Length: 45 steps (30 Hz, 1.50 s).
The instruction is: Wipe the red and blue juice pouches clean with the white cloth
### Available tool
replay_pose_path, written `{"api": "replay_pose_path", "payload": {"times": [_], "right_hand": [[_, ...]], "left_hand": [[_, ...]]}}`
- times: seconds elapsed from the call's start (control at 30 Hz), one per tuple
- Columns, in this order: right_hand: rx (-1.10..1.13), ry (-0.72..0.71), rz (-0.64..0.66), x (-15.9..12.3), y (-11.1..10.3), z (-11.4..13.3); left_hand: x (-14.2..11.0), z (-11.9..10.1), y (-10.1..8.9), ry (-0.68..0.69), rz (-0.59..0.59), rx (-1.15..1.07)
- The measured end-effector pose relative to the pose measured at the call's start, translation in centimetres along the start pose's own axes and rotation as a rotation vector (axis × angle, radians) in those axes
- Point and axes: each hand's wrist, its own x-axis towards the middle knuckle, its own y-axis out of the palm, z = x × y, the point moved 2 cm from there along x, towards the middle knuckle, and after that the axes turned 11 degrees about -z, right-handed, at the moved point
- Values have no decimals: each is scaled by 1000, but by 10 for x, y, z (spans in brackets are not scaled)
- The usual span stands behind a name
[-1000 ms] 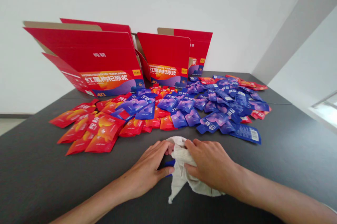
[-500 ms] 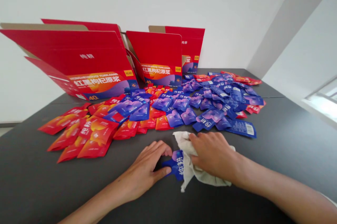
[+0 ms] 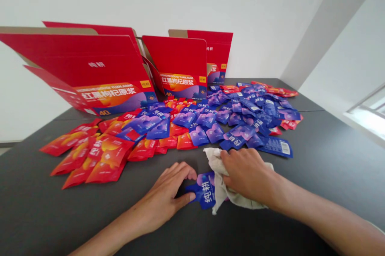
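Dark table runs under & all round the grip. Beyond the grip, to its L, stands the big L carton, flaps up; mid carton & rear carton are farther off. All look unsealed; contents can't be seen, so fill level unknown. Fronts read 红黑枸杞原浆, w/ "HONGHEIGOUQI YUANJIANG" on the big L & mid ones, plus "40"; 纯耕 on flap & yellow tags.

Just past the grip, loose pouches: red pouches mostly L, blue pouches mostly straight ahead, some mixed. Many marked 纯耕; 1 blue at R end shows a barcode, small print illegible. All lie outside the cartons, so going by that, much is left; whether any are already cleaned, can't tell.

R hand is clamped on a pale cloth, fingers bunched into it. L hand, L of that grip, has thumb & fingers apart, thumb tip at pouch's spout end. Btwn them, flat on table, the 1 single pouch, blue, 纯耕 readable sideways. Its L part is bare, R part under cloth: prob. mid-work on this 1, not done.
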Motion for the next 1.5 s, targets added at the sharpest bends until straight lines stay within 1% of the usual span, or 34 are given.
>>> {"api": "replay_pose_path", "payload": {"times": [0.1,0.17,0.23,0.3,0.37,0.4,0.47,0.53,0.6,0.7,0.8,0.87,0.93,1.0,1.1,1.2,1.3,1.4,1.43,1.5], "right_hand": [[77,-35,-74,0,9,20],[106,-53,-74,-1,13,28],[88,-48,-41,-3,12,22],[30,-14,-6,-4,7,10],[-34,20,-2,-4,3,2],[-41,28,-8,-4,3,3],[0,21,-41,-4,6,13],[64,-13,-86,-4,11,27],[92,-44,-95,-5,14,32],[22,-32,-44,-10,11,18],[-45,7,0,-13,7,4],[-20,-8,-21,-13,9,9],[29,-37,-49,-13,12,20],[63,-62,-42,-14,14,27],[33,-61,0,-16,10,19],[-7,-23,19,-18,6,8],[53,-28,-29,-17,11,20],[129,-74,-71,-15,17,34],[133,-83,-65,-15,18,33],[108,-90,-17,-18,15,24]], "left_hand": [[-4,9,4,-28,-34,19],[-6,12,5,-40,-56,29],[-5,9,3,-24,-35,14],[-3,3,0,-4,-10,-13],[-2,-1,-1,-5,-1,-28],[-2,0,-1,-7,-1,-26],[-3,5,3,-18,-5,-4],[-6,13,7,-43,-20,26],[-8,16,9,-48,-32,39],[-5,9,5,-5,-12,8],[-1,0,0,-4,-2,-21],[-1,-1,0,-5,-6,-20],[-2,1,2,-1,-28,-7],[-4,3,2,2,-49,5],[-4,1,1,2,-18,-8],[-2,-1,0,-4,6,-23],[-4,4,3,-3,-15,-6],[-7,8,5,-5,-59,13],[-7,8,5,-1,-56,8],[-7,4,3,8,-31,-11]]}}
